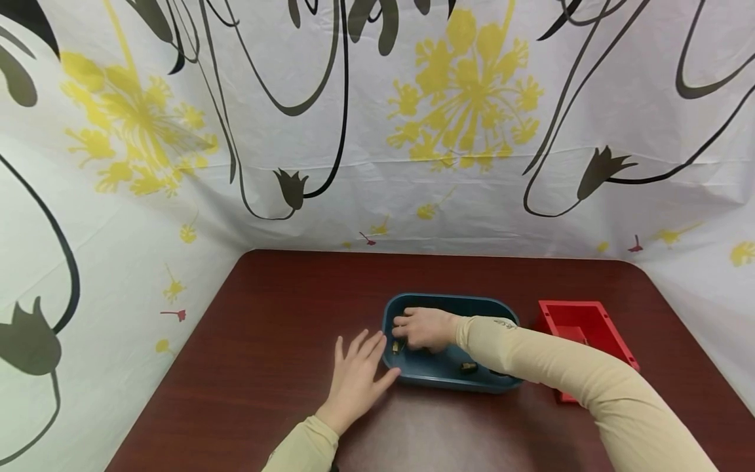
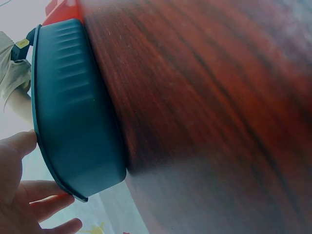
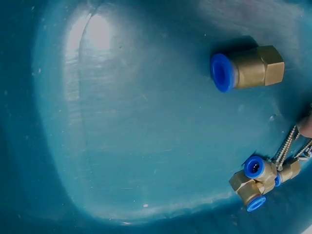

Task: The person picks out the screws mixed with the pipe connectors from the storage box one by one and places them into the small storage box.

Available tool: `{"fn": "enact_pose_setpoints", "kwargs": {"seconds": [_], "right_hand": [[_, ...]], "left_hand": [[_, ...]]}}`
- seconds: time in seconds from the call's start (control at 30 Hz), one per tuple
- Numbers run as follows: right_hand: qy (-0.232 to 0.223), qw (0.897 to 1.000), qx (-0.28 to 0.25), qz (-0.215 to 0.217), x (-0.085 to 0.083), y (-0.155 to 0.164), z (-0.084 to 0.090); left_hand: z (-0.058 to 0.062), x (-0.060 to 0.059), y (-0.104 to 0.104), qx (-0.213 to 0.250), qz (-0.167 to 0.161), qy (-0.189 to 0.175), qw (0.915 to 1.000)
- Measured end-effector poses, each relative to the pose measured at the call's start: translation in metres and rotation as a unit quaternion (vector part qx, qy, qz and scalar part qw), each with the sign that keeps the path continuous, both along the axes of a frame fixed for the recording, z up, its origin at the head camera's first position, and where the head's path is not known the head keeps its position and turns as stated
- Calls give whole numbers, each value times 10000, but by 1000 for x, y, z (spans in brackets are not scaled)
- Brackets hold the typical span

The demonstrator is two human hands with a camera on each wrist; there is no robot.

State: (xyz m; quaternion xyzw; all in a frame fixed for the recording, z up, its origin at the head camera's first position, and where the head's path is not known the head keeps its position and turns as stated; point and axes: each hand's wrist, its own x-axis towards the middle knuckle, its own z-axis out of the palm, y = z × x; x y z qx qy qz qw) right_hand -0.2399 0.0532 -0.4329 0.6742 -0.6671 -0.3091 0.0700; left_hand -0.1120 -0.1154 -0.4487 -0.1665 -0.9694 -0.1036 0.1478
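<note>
A blue plastic tub (image 1: 508, 316) sits on the dark red table (image 1: 265, 328). My right hand (image 1: 425, 328) reaches into its left end with the fingers curled down towards the floor. One fingertip (image 3: 307, 126) shows beside a bunch of screws (image 3: 287, 146); whether they are pinched is hidden. A brass fitting with a blue collar (image 3: 248, 68) lies alone, and a cluster of similar fittings (image 3: 258, 181) lies near the screws. My left hand (image 1: 356, 377) lies flat with the fingers spread, its thumb against the tub's outer wall (image 2: 73, 122). Its fingers (image 2: 22, 195) show beside the rim.
A red open box (image 1: 584, 331) stands to the right of the tub, partly behind my right sleeve (image 1: 590, 387). More small dark parts (image 1: 468, 367) lie in the tub's near side. A flowered curtain (image 1: 377, 131) closes off the back and both sides of the table.
</note>
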Motion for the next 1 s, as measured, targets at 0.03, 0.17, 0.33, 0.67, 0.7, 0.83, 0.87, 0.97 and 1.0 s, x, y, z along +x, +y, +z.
{"fn": "enact_pose_setpoints", "kwargs": {"seconds": [0.03,0.17,0.33,0.67,0.7,0.83,0.87,0.97,1.0], "right_hand": [[2,10000,17,-2,0,0,-1],[-35,10000,10,-51,-1,0,-4],[-87,9999,7,-129,-1,0,-4],[-204,9991,-94,-357,-5,1,4],[-170,9991,-118,-364,-5,2,5],[27,9991,-258,-346,-5,5,15],[57,9989,-309,-338,-5,6,18],[79,9982,-510,-289,-6,10,26],[88,9979,-580,-268,-6,12,29]], "left_hand": [[0,0,0,3,0,-1,10000],[-1,0,0,-20,10,-6,10000],[-1,0,0,11,-3,-22,10000],[-1,0,0,13,-8,16,10000],[0,0,0,1,-5,15,10000],[0,0,1,36,-10,10,10000],[0,0,1,22,-8,19,10000],[0,1,1,42,5,19,10000],[0,1,1,33,15,17,10000]]}}
